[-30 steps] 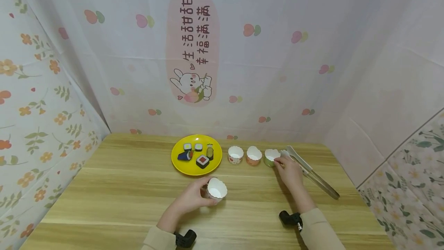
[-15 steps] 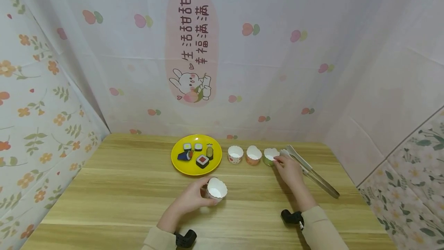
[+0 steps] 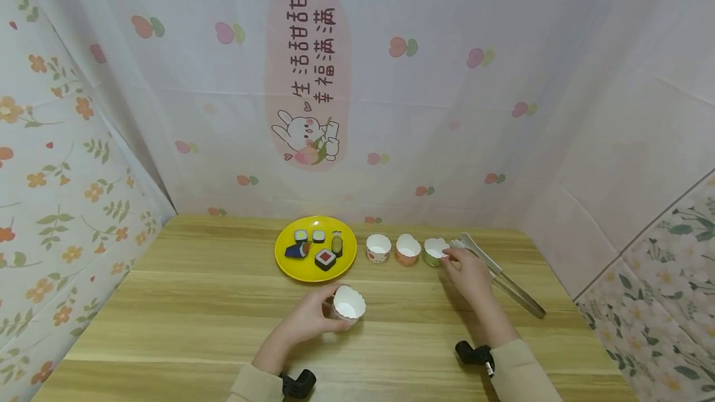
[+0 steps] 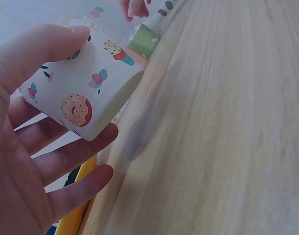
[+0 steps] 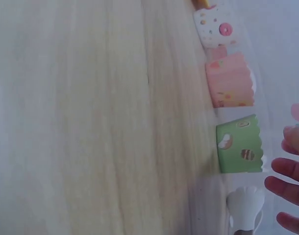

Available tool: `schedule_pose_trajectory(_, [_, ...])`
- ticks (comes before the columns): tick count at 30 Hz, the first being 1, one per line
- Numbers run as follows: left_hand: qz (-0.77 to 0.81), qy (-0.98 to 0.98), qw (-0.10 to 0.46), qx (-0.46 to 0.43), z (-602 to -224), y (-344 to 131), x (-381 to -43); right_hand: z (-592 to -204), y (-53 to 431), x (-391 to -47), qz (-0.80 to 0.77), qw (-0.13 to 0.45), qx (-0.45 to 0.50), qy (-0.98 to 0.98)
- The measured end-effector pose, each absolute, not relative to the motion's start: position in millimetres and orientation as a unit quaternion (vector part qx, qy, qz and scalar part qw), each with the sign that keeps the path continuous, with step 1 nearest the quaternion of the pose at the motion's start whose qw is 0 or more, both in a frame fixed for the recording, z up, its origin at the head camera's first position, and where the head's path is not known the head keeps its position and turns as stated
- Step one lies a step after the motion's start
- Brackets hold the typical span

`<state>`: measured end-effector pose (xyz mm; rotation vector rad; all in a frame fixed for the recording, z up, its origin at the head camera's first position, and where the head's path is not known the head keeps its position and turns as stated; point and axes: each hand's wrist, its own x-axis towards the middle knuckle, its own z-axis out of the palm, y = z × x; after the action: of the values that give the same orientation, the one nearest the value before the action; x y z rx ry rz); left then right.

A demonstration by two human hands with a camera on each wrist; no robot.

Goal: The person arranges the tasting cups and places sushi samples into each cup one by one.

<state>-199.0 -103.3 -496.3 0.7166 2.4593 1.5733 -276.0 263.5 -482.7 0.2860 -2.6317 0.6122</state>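
Observation:
My left hand (image 3: 313, 318) grips a white paper baking cup (image 4: 98, 81) printed with a doughnut and an ice cream, between the thumb and curled fingers. It is held above the table, mouth up, in front of the plate. My right hand (image 3: 468, 275) is beside the rim of a green paper cup (image 5: 240, 145); in the right wrist view its fingers (image 5: 286, 188) are apart from the cup and hold nothing. The green cup stands upright at the right end of a row, after a white patterned cup (image 3: 378, 249) and a pink-orange cup (image 3: 408, 250).
A yellow plate (image 3: 287, 268) with several toy sushi pieces stands left of the row. Metal tongs with pale tips (image 3: 519, 293) lie right of the green cup. Printed curtains (image 3: 424, 135) rise behind and beside the wooden table (image 3: 184, 321).
My right hand has come slightly away from the green cup's rim, its wrist shifting right. The green cup seems a touch closer to the row. My left hand keeps holding its cup in place.

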Motion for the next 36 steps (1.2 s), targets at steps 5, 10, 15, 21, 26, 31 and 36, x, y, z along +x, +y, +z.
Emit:
schedule_pose_trajectory(5, [0.524,0.815,0.069,0.236,-497,-103,-198,-480,260,-271,0.228,0.221,0.116,-0.941])
schedule_pose_trajectory(10, [0.521,0.817,0.069,0.236,-497,-103,-198,-481,255,-266,0.235,0.242,0.148,-0.93])
schedule_pose_trajectory(15, [0.516,0.821,0.07,0.234,-497,-103,-198,-478,248,-261,0.241,0.268,0.191,-0.913])
schedule_pose_trajectory(21, [0.518,0.82,0.072,0.232,-497,-104,-198,-474,240,-254,0.254,0.261,0.201,-0.909])
schedule_pose_trajectory(26, [0.521,0.817,0.07,0.236,-497,-103,-198,-471,230,-246,0.254,0.27,0.229,-0.9])
schedule_pose_trajectory(31, [0.522,0.815,0.066,0.242,-497,-103,-199,-471,219,-240,0.25,0.287,0.268,-0.885])
schedule_pose_trajectory(36, [0.523,0.815,0.068,0.24,-496,-103,-198,-472,208,-232,0.259,0.29,0.295,-0.873])
